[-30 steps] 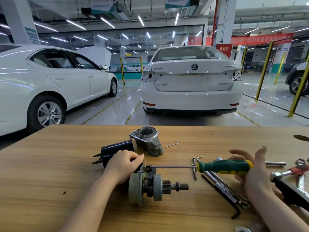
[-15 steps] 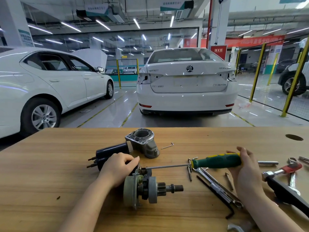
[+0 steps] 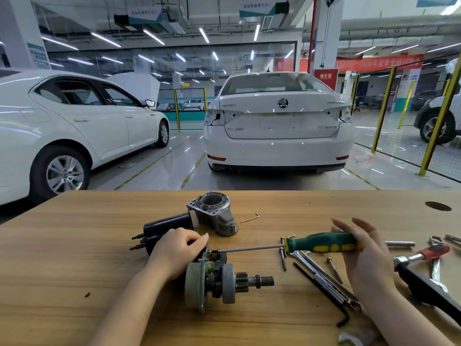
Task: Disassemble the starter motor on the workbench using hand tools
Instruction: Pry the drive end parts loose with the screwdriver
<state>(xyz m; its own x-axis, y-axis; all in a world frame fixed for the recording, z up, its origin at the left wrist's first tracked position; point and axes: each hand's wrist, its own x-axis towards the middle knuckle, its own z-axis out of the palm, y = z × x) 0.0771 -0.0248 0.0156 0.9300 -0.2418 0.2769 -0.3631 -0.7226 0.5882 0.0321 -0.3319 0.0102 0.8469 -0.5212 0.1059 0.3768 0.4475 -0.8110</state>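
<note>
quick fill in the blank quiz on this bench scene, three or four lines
1. The screwdriver resting against the right hand has a ____ handle with yellow patches.
2. The left hand grips the starter motor, which lies on a ____ workbench.
3. The car straight beyond the bench is ____.

Missing words: green; wooden; white

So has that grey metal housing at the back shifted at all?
No. The grey housing sits just as close to the small hex key as before; only the camera shifted.
</note>
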